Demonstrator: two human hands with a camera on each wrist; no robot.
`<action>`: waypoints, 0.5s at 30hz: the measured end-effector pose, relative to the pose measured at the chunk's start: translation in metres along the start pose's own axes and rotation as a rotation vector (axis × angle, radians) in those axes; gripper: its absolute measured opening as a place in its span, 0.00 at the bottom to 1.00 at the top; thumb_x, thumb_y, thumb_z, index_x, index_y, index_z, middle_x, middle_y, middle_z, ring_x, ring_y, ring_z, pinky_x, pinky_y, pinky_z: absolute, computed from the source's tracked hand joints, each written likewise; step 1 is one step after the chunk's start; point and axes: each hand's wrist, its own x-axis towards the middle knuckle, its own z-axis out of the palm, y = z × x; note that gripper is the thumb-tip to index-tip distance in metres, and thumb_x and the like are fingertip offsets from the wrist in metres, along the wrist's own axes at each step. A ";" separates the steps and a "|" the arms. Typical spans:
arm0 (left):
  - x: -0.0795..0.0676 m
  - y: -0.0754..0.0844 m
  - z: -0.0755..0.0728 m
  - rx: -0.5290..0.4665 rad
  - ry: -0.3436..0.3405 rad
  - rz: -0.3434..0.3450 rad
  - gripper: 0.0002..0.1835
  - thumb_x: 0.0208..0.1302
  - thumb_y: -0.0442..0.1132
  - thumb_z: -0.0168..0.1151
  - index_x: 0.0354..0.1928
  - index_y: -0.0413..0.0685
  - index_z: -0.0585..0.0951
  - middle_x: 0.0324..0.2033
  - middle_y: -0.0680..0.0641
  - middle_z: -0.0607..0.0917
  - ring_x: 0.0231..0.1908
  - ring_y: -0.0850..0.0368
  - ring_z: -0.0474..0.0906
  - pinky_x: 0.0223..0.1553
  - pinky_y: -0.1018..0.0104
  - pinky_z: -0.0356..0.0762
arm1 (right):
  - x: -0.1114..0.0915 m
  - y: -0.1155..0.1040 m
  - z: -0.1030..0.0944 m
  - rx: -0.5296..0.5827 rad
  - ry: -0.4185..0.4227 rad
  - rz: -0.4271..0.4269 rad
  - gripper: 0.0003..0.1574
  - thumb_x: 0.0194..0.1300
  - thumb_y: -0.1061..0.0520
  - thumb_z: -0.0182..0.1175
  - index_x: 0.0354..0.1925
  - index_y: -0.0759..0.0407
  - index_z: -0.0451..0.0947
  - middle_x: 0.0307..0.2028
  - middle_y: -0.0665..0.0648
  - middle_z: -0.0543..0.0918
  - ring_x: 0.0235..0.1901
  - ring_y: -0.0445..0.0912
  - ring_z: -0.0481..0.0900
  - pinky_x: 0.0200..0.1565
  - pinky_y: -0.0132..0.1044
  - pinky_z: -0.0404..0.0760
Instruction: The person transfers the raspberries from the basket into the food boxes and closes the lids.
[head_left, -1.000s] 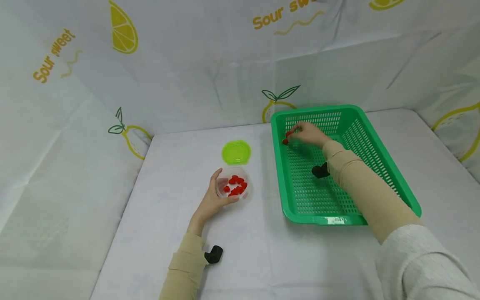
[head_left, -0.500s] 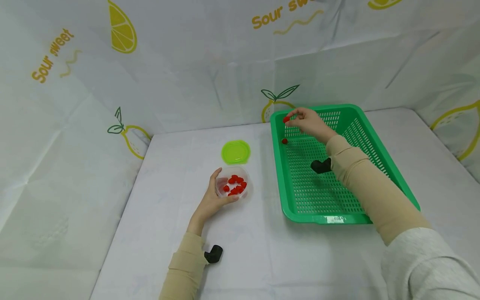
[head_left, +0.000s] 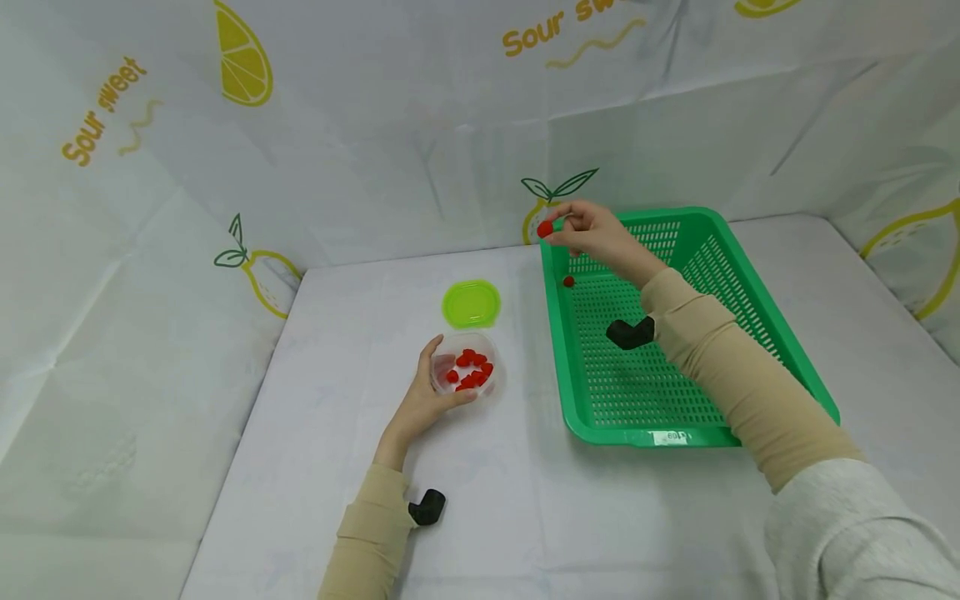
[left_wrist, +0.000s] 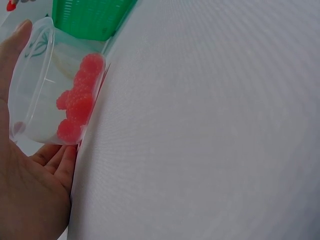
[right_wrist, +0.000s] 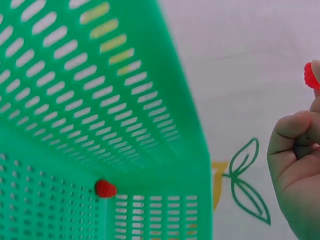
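My left hand (head_left: 423, 402) holds a clear round plastic tub (left_wrist: 42, 85) on the table, fingers and thumb curved round its side. Several raspberries (left_wrist: 80, 102) lie on the bottom of the tub. Between thumb and fingertips, my right hand (head_left: 592, 233) pinches one raspberry (head_left: 545, 228), raised over the far left corner of the green basket (head_left: 558, 358). In the right wrist view that hand is partly cut off at the right edge. Down in the basket's corner sits another raspberry (right_wrist: 105, 188).
A lime-green lid (head_left: 472, 304) lies flat on the white-covered table, just behind the tub. The basket has raised slotted walls and stands right of the tub. A white sheet (head_left: 375, 150) with lemon prints hangs behind the table.
My right hand has lifted a raspberry out of the basket's far left corner and moved left with it to above the rim. The left hand and tub have stayed in place.
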 end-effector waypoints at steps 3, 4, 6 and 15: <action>0.000 0.000 0.000 0.000 0.001 0.003 0.52 0.46 0.51 0.73 0.68 0.77 0.47 0.61 0.52 0.67 0.65 0.52 0.60 0.68 0.44 0.55 | 0.000 -0.005 0.008 0.035 -0.031 -0.033 0.17 0.62 0.52 0.61 0.49 0.51 0.71 0.17 0.50 0.65 0.22 0.43 0.65 0.30 0.36 0.69; 0.000 0.000 0.000 -0.001 0.001 0.002 0.52 0.46 0.51 0.73 0.68 0.77 0.47 0.61 0.53 0.67 0.65 0.52 0.60 0.68 0.44 0.55 | 0.000 -0.007 0.011 0.046 -0.039 -0.043 0.17 0.62 0.53 0.61 0.49 0.51 0.72 0.17 0.50 0.65 0.22 0.44 0.65 0.30 0.35 0.70; 0.000 0.000 0.000 -0.004 0.000 0.004 0.53 0.46 0.51 0.73 0.68 0.77 0.47 0.61 0.52 0.67 0.65 0.52 0.60 0.68 0.44 0.55 | 0.000 -0.010 0.016 0.079 -0.063 -0.058 0.16 0.63 0.54 0.60 0.49 0.51 0.71 0.17 0.51 0.65 0.23 0.44 0.65 0.33 0.35 0.71; 0.000 0.001 0.000 -0.003 -0.011 0.012 0.54 0.47 0.49 0.73 0.69 0.73 0.46 0.62 0.49 0.67 0.66 0.50 0.59 0.68 0.43 0.54 | 0.003 -0.020 0.044 0.109 -0.227 -0.110 0.13 0.63 0.59 0.59 0.47 0.53 0.72 0.19 0.53 0.67 0.23 0.48 0.66 0.32 0.35 0.72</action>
